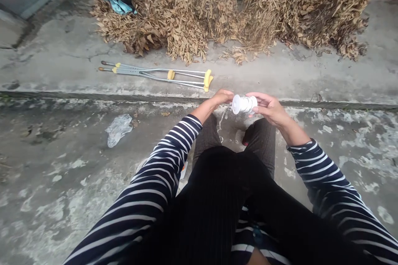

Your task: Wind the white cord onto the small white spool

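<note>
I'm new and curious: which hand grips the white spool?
The right hand, closed on one end of the white spool; the left hand is by the other end.

long navy-and-white striped sleeves (163,153) | black garment (202,203) in front | dark grey-brown trousers (263,143)

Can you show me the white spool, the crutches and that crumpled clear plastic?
White spool (245,104), head view: on its wound middle.
Crutches (171,75), head view: on a yellow handgrip.
Crumpled clear plastic (118,130), head view: near its centre.

Crutches (141,72) obstruct the ledge (295,80) leftward; hands (270,109) could pass rightward.
</note>
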Available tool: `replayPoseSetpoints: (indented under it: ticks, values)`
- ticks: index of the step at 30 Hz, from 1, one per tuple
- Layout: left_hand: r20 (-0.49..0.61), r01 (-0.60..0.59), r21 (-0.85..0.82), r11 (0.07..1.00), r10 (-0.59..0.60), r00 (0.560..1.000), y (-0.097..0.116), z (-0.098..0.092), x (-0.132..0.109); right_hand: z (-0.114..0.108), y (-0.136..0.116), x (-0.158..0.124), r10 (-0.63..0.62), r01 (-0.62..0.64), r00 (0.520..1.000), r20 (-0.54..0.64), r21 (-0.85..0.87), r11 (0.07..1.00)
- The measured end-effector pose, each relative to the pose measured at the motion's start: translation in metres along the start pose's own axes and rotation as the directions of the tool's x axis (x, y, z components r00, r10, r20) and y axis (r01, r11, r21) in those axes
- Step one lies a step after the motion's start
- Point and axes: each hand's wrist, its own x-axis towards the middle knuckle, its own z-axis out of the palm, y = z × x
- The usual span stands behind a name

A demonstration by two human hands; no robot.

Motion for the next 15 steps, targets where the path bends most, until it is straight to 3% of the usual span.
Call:
replayPoseSetpoints:
  ticks: [3, 5, 11, 15]
  values:
    - [-0.129, -0.096, 0.055, 0.994, 0.102, 0.986, -0.012, 0.01, 0.002, -0.009, -0.009, 0.011, 0.012, -0.011, 0.998, -0.062, 0.02, 1.0]
    - [-0.178, -0.172, -0.012, 0.985, 0.167, 0.97, -0.01, 0.017, -0.003, -0.017, -0.013, 0.018, 0.02, -0.018, 0.996, -0.085, 0.019, 1.0]
    - [-0.084, -0.2, -0.321, 0.926, 0.182, 0.98, 0.023, 0.04, -0.029, -0.027, -0.014, 0.037, 0.108, -0.1, 0.989, -0.103, 0.077, 0.992]
    - [-0.091, -0.209, -0.394, 0.895, 0.188, 0.978, 0.034, 0.052, -0.033, -0.029, -0.01, 0.045, 0.172, -0.154, 0.979, -0.113, 0.154, 0.976]
